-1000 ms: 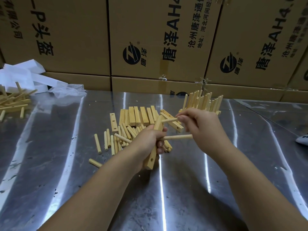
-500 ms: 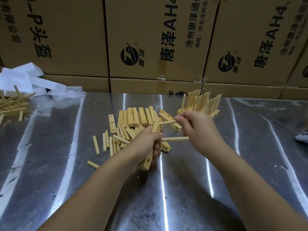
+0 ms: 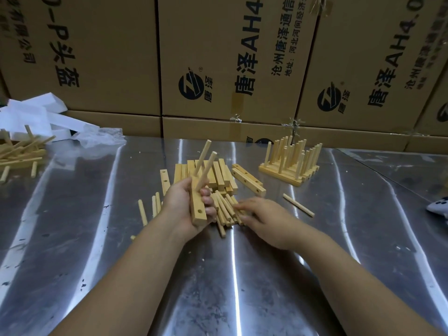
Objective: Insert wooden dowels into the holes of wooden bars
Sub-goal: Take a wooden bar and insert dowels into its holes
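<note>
1. The left hand (image 3: pixel 181 204) grips a wooden bar (image 3: pixel 197 209) above the middle of the steel worktop (image 3: pixel 97 238), fingers curled tight round its middle.
2. Two dowels (image 3: pixel 204 166) stand seated in the bar's upper holes and point towards the far edge. One empty hole (image 3: pixel 200 211) shows near the bar's lower end.
3. The right hand (image 3: pixel 264 219) lies on the pile of loose dowels (image 3: pixel 224 207) just beside the bar. Its fingers (image 3: pixel 242 208) stretch across the pile, and I cannot tell whether they pinch one yet.
4. The step in hand looks like fetching a third dowel for the empty hole.
5. The next move calls for pinching a single dowel free of its neighbours, lining its end up with the hole, and pushing it in straight while the left hand keeps the bar steady.
6. Empty bars (image 3: pixel 218 173) are stacked beyond the pile, and finished bars (image 3: pixel 291 163) stand near the far edge.
</note>
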